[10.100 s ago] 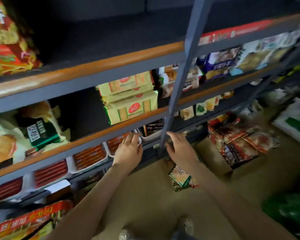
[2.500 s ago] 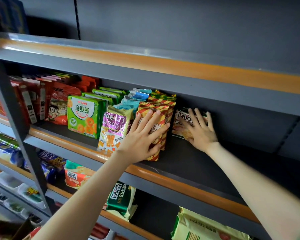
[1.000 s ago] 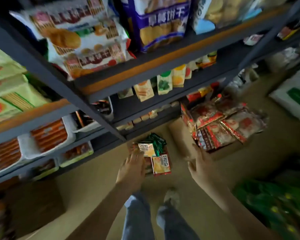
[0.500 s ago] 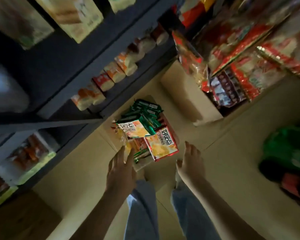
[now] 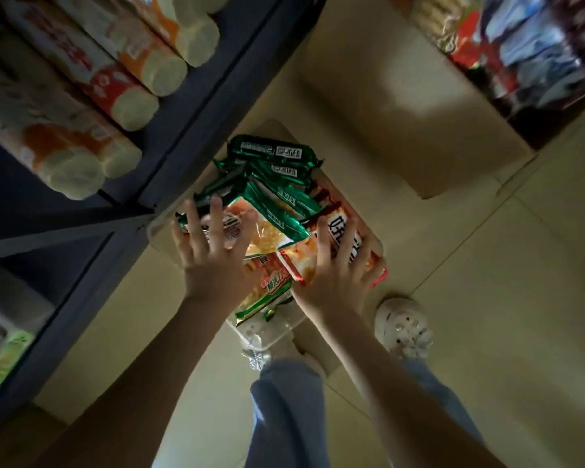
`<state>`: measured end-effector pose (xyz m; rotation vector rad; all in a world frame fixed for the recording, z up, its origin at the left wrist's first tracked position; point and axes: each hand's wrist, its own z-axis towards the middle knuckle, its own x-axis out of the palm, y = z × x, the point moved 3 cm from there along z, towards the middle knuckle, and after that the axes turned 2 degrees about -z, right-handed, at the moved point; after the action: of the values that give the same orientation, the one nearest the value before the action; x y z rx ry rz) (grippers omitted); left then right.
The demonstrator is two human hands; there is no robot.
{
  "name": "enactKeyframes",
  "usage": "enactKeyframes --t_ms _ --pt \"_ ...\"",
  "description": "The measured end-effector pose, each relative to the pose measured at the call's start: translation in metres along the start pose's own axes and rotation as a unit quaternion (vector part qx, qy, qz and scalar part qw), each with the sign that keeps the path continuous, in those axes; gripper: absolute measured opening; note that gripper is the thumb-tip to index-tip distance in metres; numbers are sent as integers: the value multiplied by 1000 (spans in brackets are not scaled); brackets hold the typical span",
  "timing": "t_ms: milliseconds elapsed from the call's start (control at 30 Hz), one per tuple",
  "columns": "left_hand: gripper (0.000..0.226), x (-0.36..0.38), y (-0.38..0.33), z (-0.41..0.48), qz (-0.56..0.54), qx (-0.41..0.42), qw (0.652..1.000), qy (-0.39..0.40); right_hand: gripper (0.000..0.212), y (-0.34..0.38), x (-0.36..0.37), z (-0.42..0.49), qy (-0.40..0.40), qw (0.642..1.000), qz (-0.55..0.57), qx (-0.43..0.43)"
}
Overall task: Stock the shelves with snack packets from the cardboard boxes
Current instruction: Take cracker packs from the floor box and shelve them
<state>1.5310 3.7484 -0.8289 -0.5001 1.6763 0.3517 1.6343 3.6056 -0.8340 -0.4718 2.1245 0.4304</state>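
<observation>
one pale tiled floor (image 5: 487, 298) takes up most of the view. a dark grey shelving unit (image 5: 196, 106) runs along its left side, with rolls of biscuits (image 5: 81, 106) lying on a shelf, round ends facing out. at the upper right a large cardboard box (image 5: 402, 106) stands on the floor, with blurred red and blue packets (image 5: 520, 45) in its open top. the person's legs, in light blue jeans (image 5: 284, 400), show at the bottom.

between the shelving and the large box sits a smaller cardboard box (image 5: 163, 244), heaped with snack packets: green packets (image 5: 271, 153) at the far end, an orange packet (image 5: 267, 234) in the middle, and a red packet (image 5: 301, 265) at the near right. crumpled clear plastic (image 5: 264, 332) lies at the box's near edge.

both hands reach over this heap, fingers straight and spread wide, gripping nothing. the left hand (image 5: 213, 251) is over the orange packet; whether it touches is unclear. the right hand (image 5: 338, 275) lies over the red packet. a pale shoe (image 5: 402, 329) is just right of the box.
</observation>
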Motion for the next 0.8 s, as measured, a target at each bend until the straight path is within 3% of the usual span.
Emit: enactKeyframes --t_ms 167,267,467,600,700,800 --pt "90 -8 -3 15 -1 -5 999 -43 102 -9 -19 -4 -31 999 -8 -6" --pt "87 -24 -10 19 -18 -46 999 -24 100 -22 -47 -14 -28 999 -35 11" --pt "92 -64 -7 30 -99 -91 979 154 100 -44 -120 -29 -2 998 -57 -26" --pt "71 -70 -17 37 -72 -69 959 265 111 -41 -142 -31 -19 993 -90 -80" --pt "61 -77 -31 31 -2 -24 972 233 113 -35 -138 -31 -62 986 -103 -113" --pt "66 -83 -28 14 -15 -26 982 189 112 -32 -122 -31 -82 983 -97 -134"
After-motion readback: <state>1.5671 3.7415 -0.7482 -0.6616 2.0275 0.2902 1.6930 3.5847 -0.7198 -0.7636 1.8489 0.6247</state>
